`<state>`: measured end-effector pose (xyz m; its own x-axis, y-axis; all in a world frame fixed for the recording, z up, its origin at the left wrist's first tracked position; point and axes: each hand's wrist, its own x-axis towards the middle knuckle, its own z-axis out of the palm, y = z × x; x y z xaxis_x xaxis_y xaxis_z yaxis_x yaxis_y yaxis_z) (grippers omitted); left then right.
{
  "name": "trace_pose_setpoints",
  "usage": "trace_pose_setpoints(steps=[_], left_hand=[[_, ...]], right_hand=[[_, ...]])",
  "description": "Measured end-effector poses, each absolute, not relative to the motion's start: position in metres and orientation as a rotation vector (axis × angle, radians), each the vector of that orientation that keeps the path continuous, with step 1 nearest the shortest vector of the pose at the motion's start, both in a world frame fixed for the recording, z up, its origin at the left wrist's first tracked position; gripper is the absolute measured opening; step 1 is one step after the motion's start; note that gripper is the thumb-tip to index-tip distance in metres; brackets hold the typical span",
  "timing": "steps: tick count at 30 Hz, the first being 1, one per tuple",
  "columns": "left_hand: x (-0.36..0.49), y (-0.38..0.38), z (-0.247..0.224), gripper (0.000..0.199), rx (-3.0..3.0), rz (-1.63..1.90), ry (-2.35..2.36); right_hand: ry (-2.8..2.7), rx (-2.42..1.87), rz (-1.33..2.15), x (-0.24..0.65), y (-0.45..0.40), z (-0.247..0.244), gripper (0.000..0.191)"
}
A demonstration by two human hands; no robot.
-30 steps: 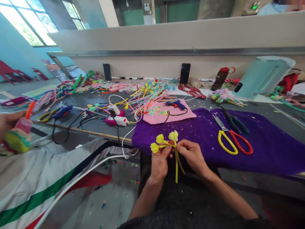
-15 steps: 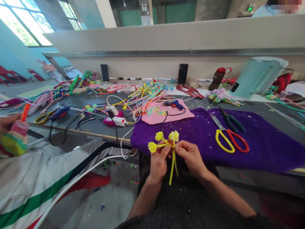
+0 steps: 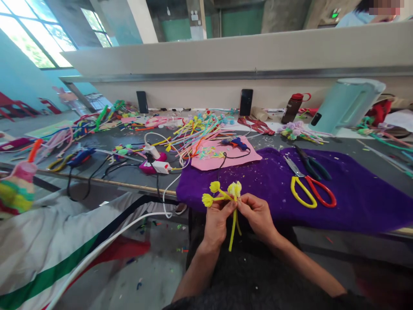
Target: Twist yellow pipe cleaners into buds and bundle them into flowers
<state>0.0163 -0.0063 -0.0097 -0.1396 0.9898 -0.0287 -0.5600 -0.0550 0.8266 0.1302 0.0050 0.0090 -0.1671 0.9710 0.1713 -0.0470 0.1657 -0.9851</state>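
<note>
My left hand (image 3: 217, 221) and my right hand (image 3: 257, 215) come together in front of the table's near edge. Between them is a yellow pipe-cleaner flower sprig (image 3: 232, 230), with fluffy heads at the top and two stems hanging down. Closed fingers of the left hand pinch the sprig where its branches meet. The right thumb and forefinger grip the same joint from the other side. Two heads lean left on short branches, and a paler one stands upright above the fingertips. The exact join is hidden behind the fingers.
Beyond my hands lies a purple cloth (image 3: 267, 181) with scissors (image 3: 306, 185) and pliers (image 3: 312, 163). A glue gun (image 3: 235, 143) rests on pink paper (image 3: 206, 162). Power strips (image 3: 158, 166) with cables sit left. A co-worker's leg (image 3: 64, 245) is at left; a kettle (image 3: 348, 105) stands at right.
The left thumb has moved slightly up and right toward the right fingertips, and the flower heads have shifted a little. Both hands keep hold of the sprig.
</note>
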Motion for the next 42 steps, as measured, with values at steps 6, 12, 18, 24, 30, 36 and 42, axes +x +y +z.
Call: trace_pose_setpoints(steps=[6,12,18,24,30,36,42], left_hand=[[0.0144,-0.0058,-0.0111,0.015,0.713,1.558,0.901],[0.0117,-0.0098,-0.0050,0.014,0.757,1.532,0.923],[0.0114,-0.0089,-0.0042,0.009,0.746,1.622,0.887],[0.0107,-0.0077,-0.0072,0.008,0.807,1.599,0.946],[0.0132,-0.0086,-0.0080,0.007,0.931,1.670,1.014],[0.0156,-0.0099,-0.0094,0.016,0.861,1.586,1.060],[0.0113,-0.0111,-0.0050,0.014,0.901,1.566,1.117]], right_hand=[[-1.359,-0.931,1.304,0.1322,0.0047,0.0040,0.022],[-1.242,-0.908,1.482,0.1353,0.0029,0.0080,0.024],[-1.239,-0.905,1.501,0.1380,0.0034,0.0083,0.024],[-1.134,-0.884,1.618,0.1364,0.0047,0.0061,0.025],[-1.076,-0.880,1.656,0.1353,0.0063,0.0056,0.030],[-1.188,-0.872,1.483,0.1373,0.0055,0.0044,0.026],[-1.319,-0.933,1.318,0.1389,0.0037,0.0041,0.023]])
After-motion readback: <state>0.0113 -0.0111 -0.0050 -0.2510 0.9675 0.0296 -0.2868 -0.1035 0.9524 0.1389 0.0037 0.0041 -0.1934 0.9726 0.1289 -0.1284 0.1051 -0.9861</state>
